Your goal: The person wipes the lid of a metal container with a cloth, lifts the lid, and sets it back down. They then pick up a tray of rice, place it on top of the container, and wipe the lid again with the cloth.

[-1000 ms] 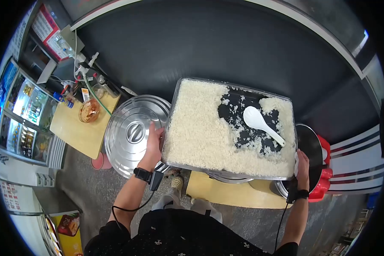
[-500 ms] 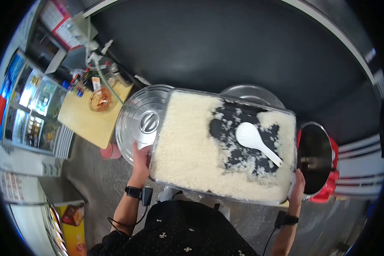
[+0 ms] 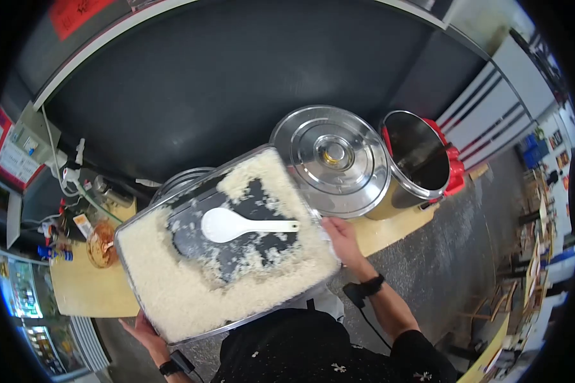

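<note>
A wide dark-bottomed tray [image 3: 188, 233] is held up in front of me, tilted so its right end sits higher in view. White rice [image 3: 156, 287] covers much of it, with a scraped patch where the bottom shows through. On that patch lies a white rice paddle [image 3: 227, 225], its handle pointing right. My left hand [image 3: 145, 335] grips the lower left corner, its fingers partly hidden under the tray. At the right end, my right hand [image 3: 344, 241] is closed on the tray's edge.
A round metal lid [image 3: 300, 137] is beyond the tray, beside a deep metal pot [image 3: 412, 137] with red fittings. Both are at a wooden table [image 3: 399, 230]. At left, a jar of reddish sauce [image 3: 101, 247] stands on a tabletop [image 3: 83, 284]. Wooden chairs [image 3: 492, 306] are far right.
My view has swung right, bringing the lid and pot into fuller sight. The tray has turned, its right end now higher than its left. Both hands keep hold of it.
</note>
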The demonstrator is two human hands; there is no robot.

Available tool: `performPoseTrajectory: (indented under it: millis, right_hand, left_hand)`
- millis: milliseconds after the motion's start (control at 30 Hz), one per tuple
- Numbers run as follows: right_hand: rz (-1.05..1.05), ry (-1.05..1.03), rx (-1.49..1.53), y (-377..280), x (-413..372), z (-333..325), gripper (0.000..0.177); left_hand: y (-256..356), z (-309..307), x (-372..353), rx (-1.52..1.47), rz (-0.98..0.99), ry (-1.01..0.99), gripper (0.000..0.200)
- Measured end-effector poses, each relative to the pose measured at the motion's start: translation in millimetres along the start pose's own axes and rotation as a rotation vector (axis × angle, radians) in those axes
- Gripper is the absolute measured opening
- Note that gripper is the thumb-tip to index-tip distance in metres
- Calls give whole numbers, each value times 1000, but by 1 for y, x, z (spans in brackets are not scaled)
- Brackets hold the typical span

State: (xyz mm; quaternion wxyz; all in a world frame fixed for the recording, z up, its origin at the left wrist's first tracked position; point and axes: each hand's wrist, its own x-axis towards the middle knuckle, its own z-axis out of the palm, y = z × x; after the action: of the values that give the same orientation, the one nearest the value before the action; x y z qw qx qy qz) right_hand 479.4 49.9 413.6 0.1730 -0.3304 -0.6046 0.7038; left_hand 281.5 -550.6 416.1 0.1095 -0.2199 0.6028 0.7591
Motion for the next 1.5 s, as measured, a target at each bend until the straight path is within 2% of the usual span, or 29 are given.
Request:
performPoseTrajectory:
  millis: [100, 267, 333, 533, 633, 733, 833, 900, 1000, 1033, 1067, 1133, 1200, 1233, 1300, 1333, 1400, 1433, 1500]
  right_hand:
    - [71, -35, 86, -8, 3, -1, 28]
    - [36, 76, -19, 11, 0, 7, 35]
    - [106, 100, 7, 5, -6, 12, 35]
    - [55, 213, -11, 12, -17, 28, 34]
    - [-13, 235, -52, 13, -21, 30, 33]
    - [-82, 256, -123, 35, -17, 28, 33]
    - [-43, 273, -161, 28, -19, 33, 37]
    - [6, 277, -169, 35, -27, 25, 38]
    - [-28, 312, -178, 42, -35, 10, 38]
    - [-44, 379, -202, 47, -40, -1, 36]
    - [-59, 444, -228, 58, -45, -16, 35]
    - [-57, 427, -234, 63, -67, -43, 38]
    - [158, 360, -195, 42, -100, -69, 36]
    - [162, 352, -197, 43, -112, -84, 36]
    - [335, 290, -361, 50, -132, -112, 39]
    - [336, 279, -361, 39, -139, -123, 39]
    - [376, 169, -369, -2, -158, -140, 42]
    - [383, 151, -367, -11, -161, -153, 42]
    - [156, 143, -377, -28, -153, -179, 47]
  left_hand:
    - [23, 16, -16, 107, -9, 147, 119]
    - [56, 32, 2, 117, -60, 57, 114]
    - [57, 31, 16, 124, -120, -26, 115]
    - [28, 20, 61, 148, -186, -97, 118]
    - [20, 16, 70, 111, -204, -199, 119]
    - [6, 11, 80, 201, -218, -169, 118]
    - [8, 15, 100, 243, -163, -125, 114]
    - [10, 14, 100, 236, -137, -156, 111]
    - [7, 3, 116, 267, -150, -196, 109]
    - [9, 3, 116, 271, -150, -201, 109]
    - [11, 1, 115, 249, -189, -213, 109]
    - [9, -4, 110, 231, -233, -220, 109]
    - [2, -14, 105, 195, -237, -205, 105]
    - [-4, -15, 95, 194, -238, -196, 105]
    - [-17, -14, 66, 148, -84, 3, 93]
    - [-26, -14, 50, 147, -80, 14, 93]
    - [-46, -9, 7, 323, 144, 549, 77]
    - [-53, -6, -19, 327, 147, 568, 77]
    - [-68, 2, -72, 451, 387, 696, 55]
